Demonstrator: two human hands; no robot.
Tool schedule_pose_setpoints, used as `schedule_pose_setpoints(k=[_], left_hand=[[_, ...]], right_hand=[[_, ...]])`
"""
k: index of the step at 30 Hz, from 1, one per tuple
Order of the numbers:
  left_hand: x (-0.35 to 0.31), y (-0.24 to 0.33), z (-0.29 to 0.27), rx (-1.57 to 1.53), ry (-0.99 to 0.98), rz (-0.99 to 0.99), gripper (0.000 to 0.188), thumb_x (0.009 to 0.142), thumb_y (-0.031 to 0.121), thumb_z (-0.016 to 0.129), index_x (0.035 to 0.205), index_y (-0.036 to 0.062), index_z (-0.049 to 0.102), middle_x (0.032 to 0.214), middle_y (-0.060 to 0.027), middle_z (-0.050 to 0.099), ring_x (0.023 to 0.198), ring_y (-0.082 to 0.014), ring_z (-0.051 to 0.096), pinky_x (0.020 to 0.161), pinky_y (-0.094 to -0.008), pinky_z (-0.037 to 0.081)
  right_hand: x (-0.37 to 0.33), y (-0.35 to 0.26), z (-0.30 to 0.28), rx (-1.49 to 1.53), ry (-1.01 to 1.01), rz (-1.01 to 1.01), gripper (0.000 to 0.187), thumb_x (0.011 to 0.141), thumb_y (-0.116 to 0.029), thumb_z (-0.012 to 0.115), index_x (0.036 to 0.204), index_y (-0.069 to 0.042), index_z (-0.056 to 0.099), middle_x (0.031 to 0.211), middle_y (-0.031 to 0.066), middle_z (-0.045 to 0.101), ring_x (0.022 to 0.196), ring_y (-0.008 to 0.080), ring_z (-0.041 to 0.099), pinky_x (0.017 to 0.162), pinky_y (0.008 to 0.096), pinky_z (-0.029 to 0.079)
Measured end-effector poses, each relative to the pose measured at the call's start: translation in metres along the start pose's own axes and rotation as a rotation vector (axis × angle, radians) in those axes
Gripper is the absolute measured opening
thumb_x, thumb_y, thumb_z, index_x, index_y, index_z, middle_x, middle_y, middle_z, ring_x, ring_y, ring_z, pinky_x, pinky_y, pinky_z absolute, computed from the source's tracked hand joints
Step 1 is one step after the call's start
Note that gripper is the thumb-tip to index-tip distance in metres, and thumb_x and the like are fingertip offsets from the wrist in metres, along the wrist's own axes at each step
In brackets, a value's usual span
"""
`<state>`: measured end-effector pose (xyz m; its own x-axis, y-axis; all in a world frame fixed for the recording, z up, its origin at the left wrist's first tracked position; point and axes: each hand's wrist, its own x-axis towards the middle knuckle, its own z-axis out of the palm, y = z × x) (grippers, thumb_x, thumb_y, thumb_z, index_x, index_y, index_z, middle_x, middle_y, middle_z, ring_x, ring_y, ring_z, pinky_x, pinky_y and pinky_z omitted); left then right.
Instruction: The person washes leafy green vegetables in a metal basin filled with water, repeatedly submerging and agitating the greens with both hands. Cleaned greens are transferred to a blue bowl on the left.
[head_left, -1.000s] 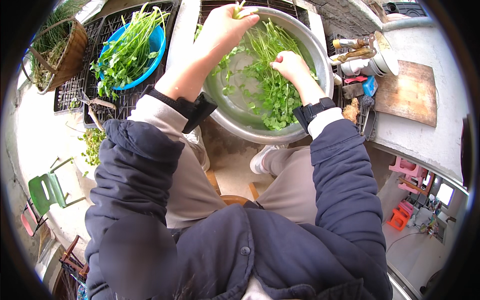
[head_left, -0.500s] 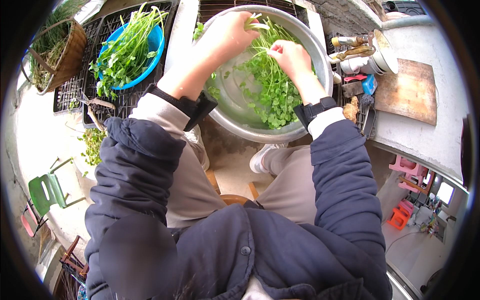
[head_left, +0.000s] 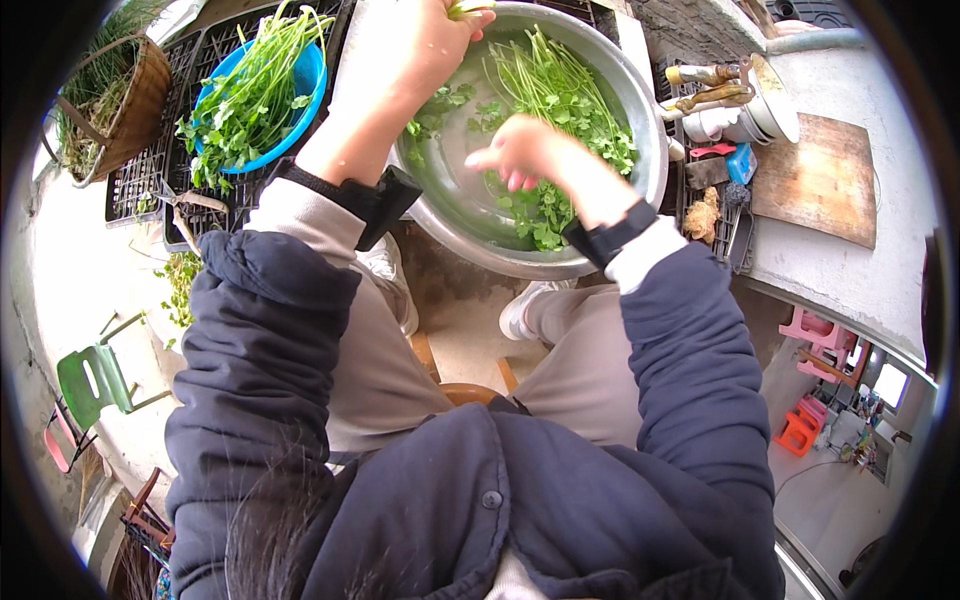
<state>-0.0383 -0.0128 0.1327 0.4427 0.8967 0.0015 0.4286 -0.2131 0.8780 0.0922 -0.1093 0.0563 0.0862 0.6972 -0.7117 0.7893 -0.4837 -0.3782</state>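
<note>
A wide metal basin of water stands in front of me. Long-stemmed, celery-like leafy greens float in it, mostly toward its right side. My left hand is raised at the basin's far left rim, closed around a few pale green stems; the picture's top edge cuts off part of it. Over the water hovers my right hand, slightly blurred, its index finger stretched to the left and the other fingers hanging loosely apart, with nothing visible in it. Loose leaves float near the basin's left side.
To the left, a blue bowl heaped with similar greens sits on black crates, beside a wicker basket. Scissors lie near the crates' front. On the right are a wooden board, white bowls and a blue brush.
My left hand has moved up and left with the stems. My right hand has let go of the greens and come down and left over the water. The greens now lie lower in the basin.
</note>
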Motion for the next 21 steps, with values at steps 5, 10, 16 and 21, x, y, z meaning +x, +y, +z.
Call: schedule_pose_setpoints(k=[5,10,16,21], left_hand=[[0.009,-0.013,0.0,-0.156,-0.056,-0.109,0.018,0.09,0.02,0.065,0.08,0.0055,0.067,0.065,-0.0043,0.064,0.058,-0.01,0.057,0.056,-0.0269,0.044],[0.031,-0.036,0.008,-0.517,-0.06,-0.085,0.015,0.093,0.018,0.062,0.09,0.004,0.066,0.071,-0.0041,0.066,0.063,-0.0103,0.061,0.058,-0.0251,0.047],[0.027,-0.031,0.008,-0.496,-0.036,-0.077,0.015,0.094,0.018,0.06,0.09,0.0049,0.066,0.066,-0.0022,0.063,0.058,-0.0097,0.058,0.054,-0.0237,0.045],[0.024,-0.02,0.004,-0.432,-0.015,-0.099,0.016,0.094,0.018,0.06,0.086,0.0055,0.066,0.064,-0.0008,0.061,0.055,-0.0073,0.054,0.051,-0.0221,0.042]], right_hand=[[0.007,0.022,0.046,-0.375,-0.03,-0.286,0.02,0.074,-0.018,0.069,0.085,-0.002,0.071,0.073,0.0112,0.069,0.069,0.0218,0.068,0.061,0.0361,0.055],[-0.009,0.025,0.035,-0.466,-0.492,-0.244,0.019,0.08,-0.015,0.07,0.097,-0.008,0.073,0.088,0.0083,0.071,0.078,0.0255,0.067,0.076,0.0395,0.053],[-0.06,0.027,-0.019,-0.487,0.123,-0.364,0.02,0.082,-0.011,0.062,0.1,-0.006,0.068,0.091,0.0134,0.068,0.091,0.0257,0.065,0.082,0.0348,0.05],[-0.009,0.009,-0.027,-0.311,0.211,-0.262,0.034,0.083,-0.021,0.067,0.111,-0.003,0.065,0.101,0.0185,0.066,0.103,0.03,0.063,0.089,0.0372,0.049]])
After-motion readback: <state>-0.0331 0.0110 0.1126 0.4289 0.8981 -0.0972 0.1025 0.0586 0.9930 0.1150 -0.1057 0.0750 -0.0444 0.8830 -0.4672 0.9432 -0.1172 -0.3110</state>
